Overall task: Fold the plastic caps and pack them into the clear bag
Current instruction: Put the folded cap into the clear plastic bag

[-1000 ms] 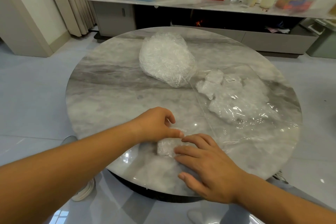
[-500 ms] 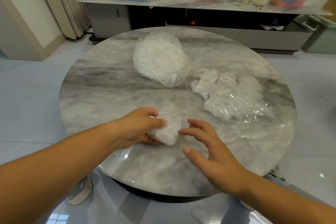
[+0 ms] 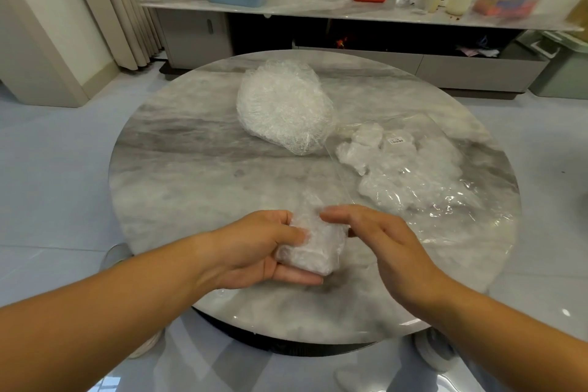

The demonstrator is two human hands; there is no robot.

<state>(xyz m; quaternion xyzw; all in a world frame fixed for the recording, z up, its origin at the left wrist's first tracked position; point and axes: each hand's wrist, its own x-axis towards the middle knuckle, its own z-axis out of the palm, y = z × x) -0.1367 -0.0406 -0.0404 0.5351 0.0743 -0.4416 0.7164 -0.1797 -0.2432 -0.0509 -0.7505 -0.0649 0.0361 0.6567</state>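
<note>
Folded cap (image 3: 313, 243): a crumpled bundle of thin clear film, held just above the near edge of the counter (image 3: 191, 175), between both hands.
Handling: it looks almost weightless, soft and springy. It will likely puff open if released, and the slick film can slip through a loose pinch.
Where to hold: across the whole bundle, with the folds pressed together, rather than by one edge.
Left hand (image 3: 254, 253): grips the cap, fingers curled beneath it and thumb over the top.
Right hand (image 3: 381, 242): fingers nearly straight and laid against the cap's right side; not clamped round it.
Clear bag (image 3: 451, 200): lies flat on the counter to the right and beyond the hands, with folded caps (image 3: 397, 169) already inside. I cannot make out its mouth.
Unfolded caps (image 3: 283, 105): a heaped pile on the far middle of the counter, just beside the bag.
</note>
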